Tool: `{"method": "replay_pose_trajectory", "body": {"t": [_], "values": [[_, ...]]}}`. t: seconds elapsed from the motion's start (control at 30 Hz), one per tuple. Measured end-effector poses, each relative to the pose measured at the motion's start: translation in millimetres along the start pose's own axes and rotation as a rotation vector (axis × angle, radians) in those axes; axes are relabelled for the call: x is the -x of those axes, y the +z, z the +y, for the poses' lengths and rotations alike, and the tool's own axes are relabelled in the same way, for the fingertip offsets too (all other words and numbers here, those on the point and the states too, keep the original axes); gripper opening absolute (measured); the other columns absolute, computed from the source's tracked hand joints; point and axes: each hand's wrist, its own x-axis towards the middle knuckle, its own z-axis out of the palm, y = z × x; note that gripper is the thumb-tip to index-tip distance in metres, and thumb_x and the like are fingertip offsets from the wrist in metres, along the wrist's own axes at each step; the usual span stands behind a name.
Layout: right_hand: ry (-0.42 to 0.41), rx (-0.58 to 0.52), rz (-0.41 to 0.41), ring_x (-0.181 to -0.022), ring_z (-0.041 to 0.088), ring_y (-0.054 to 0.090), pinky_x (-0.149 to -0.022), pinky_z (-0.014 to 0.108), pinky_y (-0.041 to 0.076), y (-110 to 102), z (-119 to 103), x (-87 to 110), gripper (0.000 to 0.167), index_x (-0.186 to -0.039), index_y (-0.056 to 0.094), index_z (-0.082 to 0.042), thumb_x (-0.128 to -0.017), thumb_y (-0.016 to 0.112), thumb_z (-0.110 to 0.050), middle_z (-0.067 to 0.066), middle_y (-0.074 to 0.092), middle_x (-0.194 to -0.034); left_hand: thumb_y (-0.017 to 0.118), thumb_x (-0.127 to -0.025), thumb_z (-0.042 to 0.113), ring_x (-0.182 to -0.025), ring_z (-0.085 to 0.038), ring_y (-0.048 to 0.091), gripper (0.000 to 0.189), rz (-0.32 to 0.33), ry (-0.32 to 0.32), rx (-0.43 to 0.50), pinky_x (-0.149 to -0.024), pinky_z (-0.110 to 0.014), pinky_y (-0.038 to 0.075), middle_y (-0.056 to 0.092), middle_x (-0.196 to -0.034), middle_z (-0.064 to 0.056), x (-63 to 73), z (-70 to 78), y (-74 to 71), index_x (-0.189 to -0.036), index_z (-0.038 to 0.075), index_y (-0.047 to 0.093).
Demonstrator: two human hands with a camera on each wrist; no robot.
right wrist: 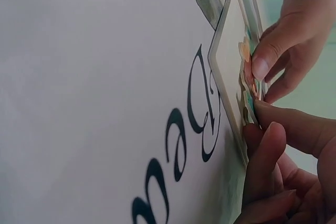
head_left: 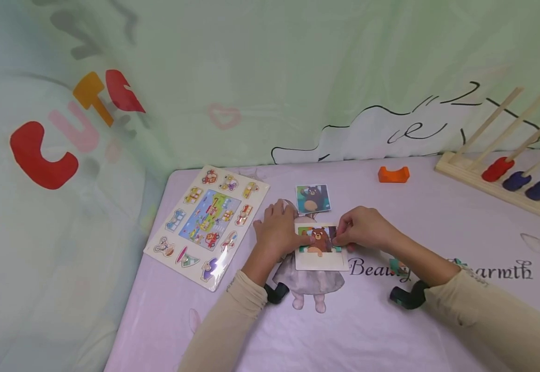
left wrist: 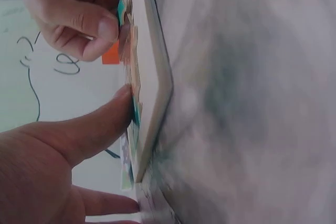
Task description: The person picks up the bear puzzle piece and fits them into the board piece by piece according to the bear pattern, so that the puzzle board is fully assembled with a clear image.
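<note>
A small wooden bear puzzle board (head_left: 321, 262) lies flat on the table with its upper part filled by bear picture pieces (head_left: 318, 238). At its left side is my left hand (head_left: 276, 230), fingers spread, thumb pressing on the pieces. My right hand (head_left: 365, 227) is at the board's right edge, pinching a puzzle piece (right wrist: 249, 106) between thumb and fingers; most of that piece is hidden by the fingers. Just beyond the board lies a square bear picture card (head_left: 313, 199). In the left wrist view, the pieces stand slightly proud of the board's pale rim (left wrist: 157, 72).
A vehicle peg puzzle (head_left: 209, 222) lies to the left. Loose puzzle pieces (head_left: 397, 266) sit by my right forearm. An orange block (head_left: 394, 174) stands farther back, and a wooden bead rack (head_left: 507, 186) with upright rods is at the right. A printed cloth (head_left: 367, 320) covers the table.
</note>
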Motion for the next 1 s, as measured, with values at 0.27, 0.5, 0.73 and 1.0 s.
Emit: {"method": "replay_pose_trajectory", "body": {"t": [0.27,0.5,0.73,1.0], "values": [[0.006,-0.001,-0.014,-0.063,0.017,0.058,-0.067,0.033,0.040,-1,2,-1.6,0.020,-0.081,0.070,-0.012,-0.083,0.083,-0.027,0.001,0.062,-0.060,0.083,-0.075,0.061,-0.120,-0.030,0.049,0.088,0.072,0.007,-0.078,-0.093,-0.056,0.045,0.054,-0.132,-0.013,5.1,12.6,-1.6,-0.140,0.008,0.055],[0.001,-0.017,-0.020,-0.063,0.017,0.059,-0.066,0.033,0.039,-1,2,-1.5,0.021,-0.080,0.070,-0.011,-0.083,0.084,-0.027,0.001,0.063,-0.061,0.079,-0.083,0.055,-0.068,-0.015,0.057,0.044,-0.053,0.135,0.113,-0.059,-0.034,0.041,0.059,-0.071,0.002,-1.3,6.8,1.7,-0.079,0.017,0.059],[0.015,-0.015,-0.031,-0.064,0.018,0.059,-0.066,0.033,0.040,-1,3,-2.0,0.021,-0.081,0.069,-0.011,-0.084,0.083,-0.027,0.002,0.063,-0.062,0.079,-0.082,0.058,-0.064,-0.011,0.054,0.046,-0.053,0.188,0.116,-0.060,-0.034,0.039,0.054,-0.065,0.007,-6.2,2.5,9.9,-0.070,0.022,0.054],[0.020,-0.016,-0.051,-0.066,0.018,0.060,-0.067,0.033,0.040,-3,6,-3.6,0.021,-0.085,0.069,-0.011,-0.085,0.082,-0.028,0.002,0.064,-0.063,0.079,-0.080,0.059,-0.068,-0.012,0.056,0.047,-0.061,0.176,0.097,-0.075,-0.046,0.041,0.056,-0.067,0.007,-5.2,5.7,12.0,-0.070,0.022,0.053]]}}
